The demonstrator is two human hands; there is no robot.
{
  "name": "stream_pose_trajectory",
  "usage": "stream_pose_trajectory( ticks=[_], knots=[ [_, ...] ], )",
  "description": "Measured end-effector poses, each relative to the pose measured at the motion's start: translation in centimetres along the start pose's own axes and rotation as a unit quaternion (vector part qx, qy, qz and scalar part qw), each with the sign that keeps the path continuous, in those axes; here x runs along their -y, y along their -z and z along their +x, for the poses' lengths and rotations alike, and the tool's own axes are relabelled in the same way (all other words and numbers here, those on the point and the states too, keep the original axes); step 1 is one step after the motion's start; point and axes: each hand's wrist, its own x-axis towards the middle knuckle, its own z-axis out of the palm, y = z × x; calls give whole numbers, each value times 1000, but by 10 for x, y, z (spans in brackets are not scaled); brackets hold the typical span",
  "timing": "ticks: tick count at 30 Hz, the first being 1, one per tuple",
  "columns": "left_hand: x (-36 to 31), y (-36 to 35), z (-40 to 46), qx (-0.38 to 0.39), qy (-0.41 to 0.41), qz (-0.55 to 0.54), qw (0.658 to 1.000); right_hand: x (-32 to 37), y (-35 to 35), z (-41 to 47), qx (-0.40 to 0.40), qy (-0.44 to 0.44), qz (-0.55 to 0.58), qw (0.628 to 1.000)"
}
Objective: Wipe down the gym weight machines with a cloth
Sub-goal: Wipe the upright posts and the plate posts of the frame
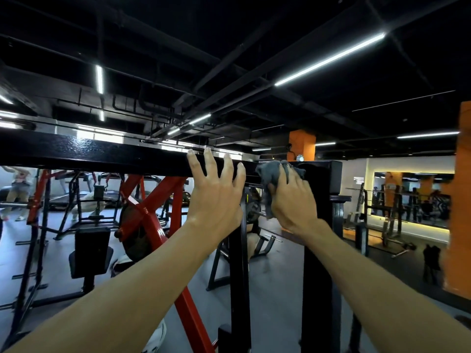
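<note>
A black weight machine frame fills the view: a thick top crossbeam (102, 155) runs from the left to a black upright post (319, 263) at the right. My left hand (215, 194) is raised against the beam's front face, fingers spread and straight, tips at its upper edge. My right hand (293, 200) grips a bunched grey cloth (271, 174) and holds it against the corner where the beam meets the post.
Red lever arms (150, 200) and a black pad (91, 250) stand behind the beam at the left. A person (19, 187) stands at the far left. Orange pillars (458, 200), racks and a wall mirror (413, 197) lie to the right. Grey floor (280, 276) below.
</note>
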Motion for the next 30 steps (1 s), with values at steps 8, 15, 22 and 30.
stream_pose_trajectory(
  ticks=[8, 15, 22, 30],
  knots=[
    [-3, -5, 3, -20, 10, 5, 1000, -19, 17, 58, 121, 80, -155, 977],
    [-3, -6, 1, -16, 9, 15, 1000, 2, 8, 31, 25, -7, -86, 996],
    [-2, -9, 1, -8, 4, 30, 1000, 14, 17, 8, 41, -34, -127, 990],
    [1, 5, 2, 40, -5, 25, 999, 47, 47, -51, 148, -274, 297, 903]
  ],
)
